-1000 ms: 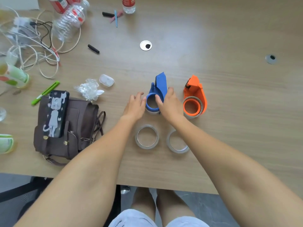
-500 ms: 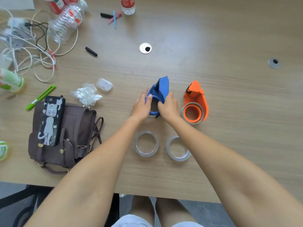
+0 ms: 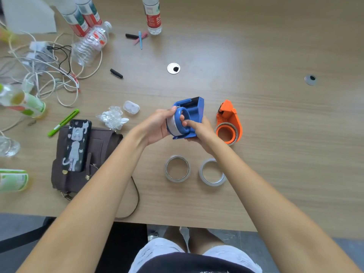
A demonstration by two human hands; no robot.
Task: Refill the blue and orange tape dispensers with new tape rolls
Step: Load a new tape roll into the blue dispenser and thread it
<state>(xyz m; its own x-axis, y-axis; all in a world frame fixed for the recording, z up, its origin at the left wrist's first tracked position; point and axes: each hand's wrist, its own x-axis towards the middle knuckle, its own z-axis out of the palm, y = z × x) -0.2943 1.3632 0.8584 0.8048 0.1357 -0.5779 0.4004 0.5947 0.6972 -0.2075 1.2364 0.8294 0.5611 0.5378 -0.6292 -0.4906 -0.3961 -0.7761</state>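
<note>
Both hands hold the blue tape dispenser (image 3: 194, 113) lifted off the table and tipped on its side. My left hand (image 3: 157, 126) grips the pale, worn tape roll (image 3: 171, 123) on its hub. My right hand (image 3: 201, 130) supports the dispenser from below, with a finger reaching into the hub. The orange tape dispenser (image 3: 229, 123) lies on the table just right of my right hand, a roll still on its hub. Two clear tape rolls lie flat nearer to me: one on the left (image 3: 177, 168), one on the right (image 3: 212, 172).
A brown bag (image 3: 98, 154) with a phone (image 3: 77, 144) on it lies at the left. Crumpled plastic (image 3: 112, 118), a small white case (image 3: 131, 107), a green pen (image 3: 63, 122), cables (image 3: 49, 75) and several bottles (image 3: 89, 44) crowd the far left. The table's front edge (image 3: 177, 223) is close.
The blue dispenser has been picked up from the table and turned on its side. My left hand has closed on its roll, and my right hand has shifted under it.
</note>
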